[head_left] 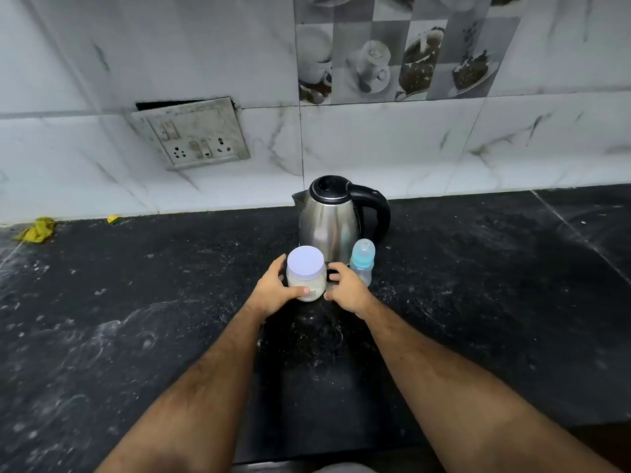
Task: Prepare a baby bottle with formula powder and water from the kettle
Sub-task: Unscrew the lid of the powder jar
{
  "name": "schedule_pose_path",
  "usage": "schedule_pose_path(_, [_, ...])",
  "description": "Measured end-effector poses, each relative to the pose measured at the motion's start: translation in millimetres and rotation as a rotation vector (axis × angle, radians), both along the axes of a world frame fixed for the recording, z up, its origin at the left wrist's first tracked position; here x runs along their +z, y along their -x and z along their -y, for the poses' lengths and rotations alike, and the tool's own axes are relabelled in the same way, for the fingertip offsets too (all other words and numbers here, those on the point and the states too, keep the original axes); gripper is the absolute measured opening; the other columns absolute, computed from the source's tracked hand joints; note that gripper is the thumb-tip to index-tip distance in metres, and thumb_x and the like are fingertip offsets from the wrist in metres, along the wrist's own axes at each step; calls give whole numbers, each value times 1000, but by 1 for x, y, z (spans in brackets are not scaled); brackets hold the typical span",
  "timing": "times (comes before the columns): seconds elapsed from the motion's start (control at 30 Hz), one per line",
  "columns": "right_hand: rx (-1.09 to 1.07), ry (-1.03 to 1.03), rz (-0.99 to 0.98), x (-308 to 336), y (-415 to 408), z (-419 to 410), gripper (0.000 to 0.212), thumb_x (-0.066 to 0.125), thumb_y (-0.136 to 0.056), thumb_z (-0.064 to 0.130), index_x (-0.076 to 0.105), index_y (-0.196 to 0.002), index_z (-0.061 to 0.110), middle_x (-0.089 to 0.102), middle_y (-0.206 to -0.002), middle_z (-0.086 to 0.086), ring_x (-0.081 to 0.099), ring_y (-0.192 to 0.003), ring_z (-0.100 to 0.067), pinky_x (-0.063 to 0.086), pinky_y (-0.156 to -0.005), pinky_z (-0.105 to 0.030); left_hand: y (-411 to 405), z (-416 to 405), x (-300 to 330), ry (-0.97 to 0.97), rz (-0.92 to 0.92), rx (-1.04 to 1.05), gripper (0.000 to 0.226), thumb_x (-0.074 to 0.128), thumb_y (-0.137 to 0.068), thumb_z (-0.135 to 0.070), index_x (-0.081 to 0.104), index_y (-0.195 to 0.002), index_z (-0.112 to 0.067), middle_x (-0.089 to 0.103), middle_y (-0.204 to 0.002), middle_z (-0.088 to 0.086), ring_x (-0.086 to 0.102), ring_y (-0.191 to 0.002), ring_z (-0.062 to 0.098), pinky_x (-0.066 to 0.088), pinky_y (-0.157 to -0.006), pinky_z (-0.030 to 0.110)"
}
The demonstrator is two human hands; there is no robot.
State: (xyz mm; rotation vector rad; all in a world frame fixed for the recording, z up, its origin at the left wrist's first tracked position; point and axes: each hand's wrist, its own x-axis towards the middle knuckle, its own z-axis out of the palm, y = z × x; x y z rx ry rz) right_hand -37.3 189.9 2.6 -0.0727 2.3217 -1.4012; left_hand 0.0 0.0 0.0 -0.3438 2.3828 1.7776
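Observation:
A clear jar of white formula powder (309, 285) with a pale lilac lid stands on the black counter (136, 319). My left hand (273, 288) grips the jar's left side, thumb across its front. My right hand (345, 286) sits just right of the jar with loosely curled fingers; whether it touches the jar is unclear. A small baby bottle (362, 264) with a blue collar and clear cap stands upright beside my right hand. Behind both stands a steel kettle (331, 216) with a black lid and handle, lid closed.
A marble-tiled wall runs along the counter's back edge, with a switch and socket plate (194, 134) on it. A crumpled yellow scrap (36, 230) and a smaller yellow bit (112, 219) lie at the far left by the wall.

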Motion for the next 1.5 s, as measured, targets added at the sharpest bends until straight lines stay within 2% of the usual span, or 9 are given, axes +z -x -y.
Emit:
schedule_pose_path(0.13, [-18,65,-14,1,-5,3,67,59,-75,-20,49,-136,7,64,-125,-16,65,-112,-32,55,-90,-42,0,-3,1,-19,-35,-41,101,90,-59,-16,39,-146,-19,53,-141,-4,52,-128,17,41,-111,40])
schedule_pose_path(0.27, [-28,73,-23,3,-12,1,62,56,-77,-19,52,-133,7,66,-109,-7,67,-97,-26,51,-69,-27,-2,-7,1,-7,-73,7,83,84,-69,-1,45,-140,-16,56,-138,1,57,-122,22,46,-106,39])
schedule_pose_path(0.5, [-58,83,-53,0,-42,-6,51,63,-76,-12,56,-121,10,61,-91,5,59,-76,-9,45,-60,-19,-22,-6,1,39,-73,-8,80,90,-63,-12,54,-134,-18,63,-123,1,64,-102,17,52,-92,30])
schedule_pose_path(0.63, [-22,80,-75,-7,-66,-12,60,73,-73,-8,53,-126,12,60,-96,7,61,-82,-7,53,-74,-20,-43,-9,5,-40,-30,-64,77,92,-56,-23,57,-124,-22,67,-116,2,65,-107,20,55,-88,28])
schedule_pose_path(0.9, [-11,42,-130,-16,-100,-18,89,88,-47,42,46,-124,30,50,-126,2,55,-114,-14,51,-96,-35,-74,-14,8,-181,57,-103,75,92,-57,-22,55,-121,-17,66,-122,3,67,-110,22,57,-92,39])
schedule_pose_path(1.03, [27,145,-74,-13,-114,-18,102,93,-54,26,34,-137,30,50,-133,5,54,-119,-12,55,-85,-24,-86,-21,14,-258,98,-139,66,87,-65,-21,57,-123,-13,69,-120,5,68,-109,21,58,-91,43])
schedule_pose_path(1.13, [4,223,-69,-12,-121,-16,109,94,-56,21,32,-145,28,53,-134,11,55,-121,-5,52,-94,-24,-92,-22,18,-268,114,-144,65,85,-66,-28,58,-123,-14,71,-118,6,69,-109,23,56,-94,48])
schedule_pose_path(1.33, [-44,235,-26,-1,-127,-16,94,92,-53,32,42,-133,26,59,-123,9,60,-114,-7,52,-98,-34,-87,-23,38,-225,41,-61,87,79,-66,-42,45,-142,-16,61,-128,-1,59,-120,15,46,-108,40])
schedule_pose_path(1.5, [-2,383,81,17,-129,-16,68,87,-69,18,49,-126,19,65,-122,-1,64,-112,-14,52,-89,-25,-71,-28,69,-255,7,-171,53,69,-90,-23,49,-139,-16,65,-126,5,66,-111,13,53,-97,30])
